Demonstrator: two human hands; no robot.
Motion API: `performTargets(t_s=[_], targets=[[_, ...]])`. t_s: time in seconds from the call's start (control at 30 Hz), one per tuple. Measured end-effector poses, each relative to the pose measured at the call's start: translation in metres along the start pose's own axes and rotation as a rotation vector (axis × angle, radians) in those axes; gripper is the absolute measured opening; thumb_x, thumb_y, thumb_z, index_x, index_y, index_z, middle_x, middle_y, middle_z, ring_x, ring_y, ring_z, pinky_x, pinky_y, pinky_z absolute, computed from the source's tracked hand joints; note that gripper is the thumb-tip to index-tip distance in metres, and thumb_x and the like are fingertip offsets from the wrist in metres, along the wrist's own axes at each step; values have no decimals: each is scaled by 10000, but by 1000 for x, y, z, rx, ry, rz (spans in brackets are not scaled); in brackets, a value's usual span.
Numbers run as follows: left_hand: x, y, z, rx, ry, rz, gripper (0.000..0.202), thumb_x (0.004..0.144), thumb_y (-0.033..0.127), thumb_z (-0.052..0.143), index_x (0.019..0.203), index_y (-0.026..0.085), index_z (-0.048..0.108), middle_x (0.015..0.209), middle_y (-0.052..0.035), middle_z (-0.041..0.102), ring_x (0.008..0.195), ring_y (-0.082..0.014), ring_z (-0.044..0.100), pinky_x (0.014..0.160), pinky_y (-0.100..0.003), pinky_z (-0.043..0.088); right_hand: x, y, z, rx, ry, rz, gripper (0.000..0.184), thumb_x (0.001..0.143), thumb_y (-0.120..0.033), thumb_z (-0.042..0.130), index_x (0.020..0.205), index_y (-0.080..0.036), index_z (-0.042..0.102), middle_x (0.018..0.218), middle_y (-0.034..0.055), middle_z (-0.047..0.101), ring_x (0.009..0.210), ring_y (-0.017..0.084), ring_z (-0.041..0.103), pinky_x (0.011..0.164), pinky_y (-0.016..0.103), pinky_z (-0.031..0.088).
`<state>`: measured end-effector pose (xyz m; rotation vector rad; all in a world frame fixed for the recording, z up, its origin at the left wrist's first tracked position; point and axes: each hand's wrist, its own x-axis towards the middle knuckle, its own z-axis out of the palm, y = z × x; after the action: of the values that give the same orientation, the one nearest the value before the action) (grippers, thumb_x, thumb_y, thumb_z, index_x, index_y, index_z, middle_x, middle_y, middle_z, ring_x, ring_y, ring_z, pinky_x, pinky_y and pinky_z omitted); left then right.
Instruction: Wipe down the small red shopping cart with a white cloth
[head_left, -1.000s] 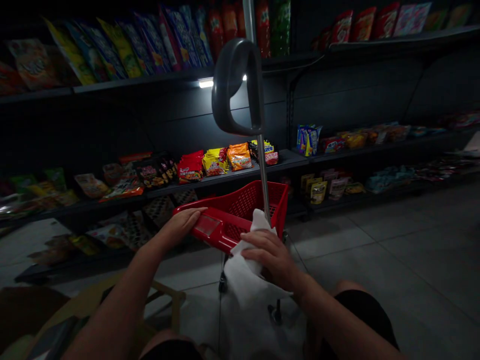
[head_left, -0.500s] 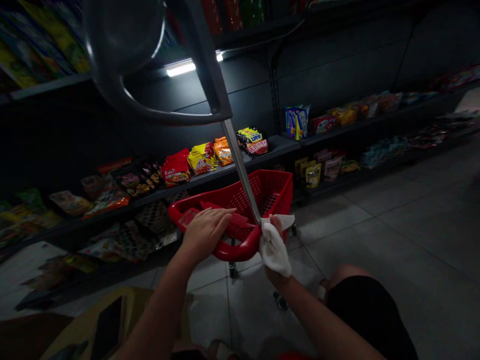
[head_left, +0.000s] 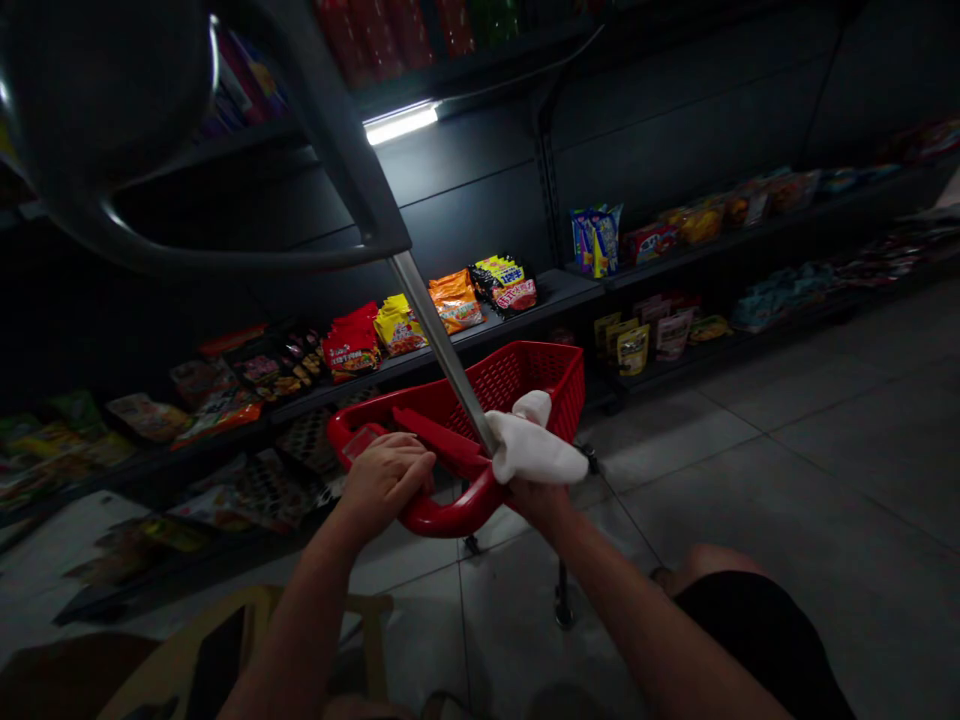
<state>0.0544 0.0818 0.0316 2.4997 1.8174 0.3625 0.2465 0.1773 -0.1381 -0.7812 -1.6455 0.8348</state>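
Wheeled red basket [head_left: 442, 518], two-handed, before snack shelves [head_left: 559, 292].
Left hand [head_left: 386, 478]: fingers together, curled over rim, likely steadying it; right hand [head_left: 538, 500] under white cloth [head_left: 540, 450] at metal pole [head_left: 439, 345], fingers hidden, grip cannot be told.

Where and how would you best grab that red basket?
Probably by the rounded bar at the near end of the basket, coming from the near side: it juts out there, and the gap behind it leaves room to curl around. The left hand rests at that end.
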Motion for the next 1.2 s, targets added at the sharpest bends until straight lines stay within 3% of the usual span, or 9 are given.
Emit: performTargets(t_s=[0.13, 0.27, 0.4, 0.53, 0.67, 0.77, 0.87, 1.1, 1.2], targets=[[-9, -13, 1, -49, 58, 9, 588, 1007, 371, 267, 591, 236, 660, 722, -6, 731, 884, -176, 653, 1012, -338, 425, 23, 5, -28, -107, 64, -119, 459, 952, -489, 394, 1235, -176, 574, 1286, 131, 599, 1281, 267, 492, 1166, 492, 316], [-21, -20, -6, -75, 188, -127, 553, 1010, 414, 258, 713, 219, 682, 901, -35, 762, 967, -178, 671, 1036, -321, 435, 12, -21, -21, -247, 67, -217, 373, 972, -426, 402, 1123, -162, 618, 1150, 127, 635, 1155, 260, 551, 1097, 471, 381], [-48, -1, -15, -14, 207, -391, 468, 989, 461, 299, 1063, 238, 703, 1207, -39, 718, 1174, -220, 628, 1045, -339, 440, -2, -37, -11, -313, -30, -372, 336, 982, -391, 420, 1160, -187, 619, 1148, 95, 644, 1158, 244, 533, 1126, 461, 332], [-74, 27, -12, -116, 105, -434, 464, 1000, 467, 275, 1316, 273, 554, 1266, -24, 692, 1172, -218, 642, 950, -321, 491, 0, -34, -5, -348, -127, -326, 332, 984, -385, 433, 1061, -168, 672, 1050, 88, 676, 1049, 233, 565, 1095, 461, 337], [-79, 25, -5, 94, 27, -538, 455, 1000, 513, 259, 1205, 256, 575, 1041, -49, 759, 979, -256, 717, 792, -338, 497, -16, -65, 33, -438, -71, -208, 308, 986, -314, 443, 1086, -154, 687, 1073, 109, 691, 1095, 244, 555, 1117, 494, 292], [-79, 14, -1, 343, 50, -627, 530, 999, 538, 218, 1071, 201, 620, 870, -100, 755, 816, -274, 721, 676, -329, 455, -34, -96, 75, -437, -158, -424, 353, 976, -295, 469, 1289, -203, 604, 1282, 94, 640, 1241, 249, 495, 1166, 487, 241], [-84, 5, 4, 523, 149, -657, 576, 983, 586, 237, 917, 202, 662, 800, -119, 730, 771, -283, 688, 675, -351, 417, -33, -88, 87, -469, -278, -562, 388, 951, -298, 511, 1326, -224, 581, 1297, 76, 641, 1211, 248, 527, 1134, 451, 311], [-101, -11, 19, 592, 474, -586, 528, 973, 583, 358, 761, 210, 666, 749, -82, 693, 832, -282, 611, 847, -422, 381, 22, 51, -38, -743, -131, -308, 361, 930, -296, 518, 1231, -155, 659, 1244, 132, 669, 1242, 284, 533, 1150, 509, 283], [-101, -12, 23, 574, 555, -546, 480, 981, 542, 393, 756, 205, 650, 758, -62, 698, 848, -264, 605, 958, -457, 342, 32, 75, -64, -747, -116, -294, 395, 933, -326, 486, 1219, -122, 666, 1254, 171, 653, 1296, 317, 487, 1140, 514, 284]])
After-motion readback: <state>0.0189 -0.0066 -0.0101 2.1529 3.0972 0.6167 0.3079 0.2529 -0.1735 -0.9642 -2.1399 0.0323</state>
